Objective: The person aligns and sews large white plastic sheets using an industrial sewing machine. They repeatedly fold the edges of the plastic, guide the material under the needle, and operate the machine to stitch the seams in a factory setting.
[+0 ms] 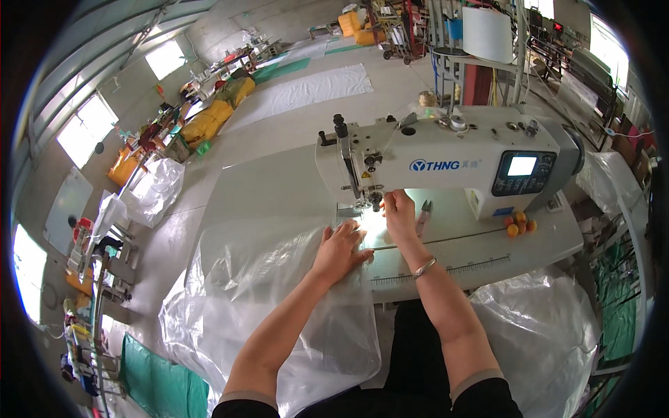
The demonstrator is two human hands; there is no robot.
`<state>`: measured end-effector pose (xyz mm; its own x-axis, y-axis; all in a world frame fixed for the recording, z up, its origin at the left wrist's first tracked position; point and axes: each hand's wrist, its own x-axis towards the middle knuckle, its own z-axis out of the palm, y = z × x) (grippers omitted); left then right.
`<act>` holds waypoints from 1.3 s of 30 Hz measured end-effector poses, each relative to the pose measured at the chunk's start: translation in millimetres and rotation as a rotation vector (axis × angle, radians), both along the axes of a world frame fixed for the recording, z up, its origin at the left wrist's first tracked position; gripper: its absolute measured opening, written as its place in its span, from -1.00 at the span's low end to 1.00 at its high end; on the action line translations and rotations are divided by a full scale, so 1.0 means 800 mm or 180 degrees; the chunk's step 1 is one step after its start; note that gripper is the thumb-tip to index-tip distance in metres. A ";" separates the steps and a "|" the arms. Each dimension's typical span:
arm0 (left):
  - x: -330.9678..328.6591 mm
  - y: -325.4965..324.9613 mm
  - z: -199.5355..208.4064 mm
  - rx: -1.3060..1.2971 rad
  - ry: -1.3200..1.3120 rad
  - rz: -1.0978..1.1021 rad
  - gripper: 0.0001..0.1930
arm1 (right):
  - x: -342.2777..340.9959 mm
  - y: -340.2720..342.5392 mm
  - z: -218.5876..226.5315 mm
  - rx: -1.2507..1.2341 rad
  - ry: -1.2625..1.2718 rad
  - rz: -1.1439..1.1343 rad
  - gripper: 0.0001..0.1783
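Observation:
A white industrial sewing machine (446,157) stands on its pale table (460,254), a bright lamp shining at its needle. Clear plastic sheeting (279,285) covers the table's left part and hangs down over the front. My left hand (339,252) lies on this sheeting, fingers stretched toward the needle area. Just right of the needle, my right hand (398,214) is raised under the machine head with its fingertips pinched together; what they hold, if anything, is too small to make out. Small thread snips (423,217) lie beside my right hand.
Several small orange-yellow fruits (520,224) sit at the table's right. More clear plastic (540,334) bulges below the table's right front. A large white thread cone (486,35) stands on a rack behind the machine. White cloth (306,94) lies on the floor farther back.

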<state>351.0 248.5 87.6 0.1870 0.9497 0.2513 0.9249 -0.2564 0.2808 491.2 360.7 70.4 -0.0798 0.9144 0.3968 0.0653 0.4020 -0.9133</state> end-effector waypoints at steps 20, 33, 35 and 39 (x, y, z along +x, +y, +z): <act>0.020 -0.134 0.057 0.0178 -0.1061 -0.0472 -0.44 | 0.101 -0.204 0.017 -0.0947 0.0575 0.0983 -0.85; -0.113 -0.559 -0.112 -0.1849 -0.0345 0.1217 -0.72 | 0.096 -0.398 -0.130 -0.2504 -0.0108 0.2022 -0.57; -0.054 -0.496 -0.070 -0.0960 -0.1089 0.1639 -0.82 | 0.076 -0.410 -0.154 -0.1893 -0.0066 0.1704 -0.57; 0.035 -0.388 -0.048 0.0528 -0.1254 0.1114 -0.56 | 0.040 -0.403 -0.099 -0.2798 0.0595 0.1685 -0.65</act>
<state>378.9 -61.5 49.1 -0.2713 0.8800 0.3899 0.7959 -0.0226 0.6050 523.2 38.1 -8.9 -0.5606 0.7530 -0.3446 -0.0980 -0.4735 -0.8753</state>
